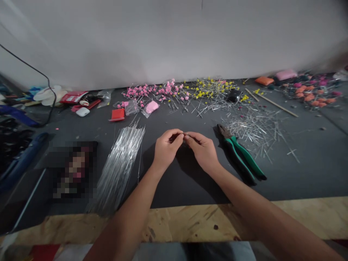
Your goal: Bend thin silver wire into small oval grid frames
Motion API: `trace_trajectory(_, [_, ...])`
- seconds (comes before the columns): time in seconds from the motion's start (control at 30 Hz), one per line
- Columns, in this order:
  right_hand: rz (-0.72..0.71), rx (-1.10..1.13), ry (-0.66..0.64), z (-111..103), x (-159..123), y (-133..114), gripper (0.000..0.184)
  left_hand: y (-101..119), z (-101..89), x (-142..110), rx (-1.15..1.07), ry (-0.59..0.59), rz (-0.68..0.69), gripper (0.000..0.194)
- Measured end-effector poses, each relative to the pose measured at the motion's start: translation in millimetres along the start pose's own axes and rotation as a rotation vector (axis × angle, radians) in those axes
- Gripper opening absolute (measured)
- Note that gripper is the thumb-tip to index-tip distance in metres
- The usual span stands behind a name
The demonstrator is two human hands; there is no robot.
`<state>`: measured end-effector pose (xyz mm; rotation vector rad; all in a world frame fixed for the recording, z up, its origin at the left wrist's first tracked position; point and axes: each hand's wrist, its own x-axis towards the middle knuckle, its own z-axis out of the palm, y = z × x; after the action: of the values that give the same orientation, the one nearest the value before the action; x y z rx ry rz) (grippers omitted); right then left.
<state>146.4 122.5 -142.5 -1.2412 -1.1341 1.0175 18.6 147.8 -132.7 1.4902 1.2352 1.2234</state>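
My left hand [166,148] and my right hand [201,149] meet fingertip to fingertip above the dark mat [190,181], both pinched closed on something tiny that I cannot make out. A long bundle of thin silver wires [121,165] lies just left of my left hand. Green-handled pliers [240,152] lie just right of my right hand. Behind the pliers is a scattered heap of short cut wire pieces [252,128].
Pink-tipped wire flowers [160,92] and yellow-tipped ones [212,88] lie along the wall. Orange and pink clay pieces [310,92], two wooden sticks [272,102], a red card [117,114], small plastic bags [133,107] and clutter sit farther out. A wooden table edge [190,221] runs nearest me.
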Motion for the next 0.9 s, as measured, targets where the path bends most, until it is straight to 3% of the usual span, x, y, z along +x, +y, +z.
trace_trajectory(0.3, [0.045,0.031,-0.038,-0.3,-0.2,-2.3,0.021,-1.4,0.0,4.2,-0.349,0.014,-0.225,0.007])
trace_trajectory(0.63, [0.099,0.038,-0.181,3.6,-4.3,1.3,0.020,0.0,-4.3,9.8,-0.573,0.141,-0.281,0.012])
trace_trajectory(0.9, [0.129,0.068,-0.057,1.0,-2.5,-3.9,0.014,3.0,-4.5,6.8,-0.638,0.116,-0.313,0.012])
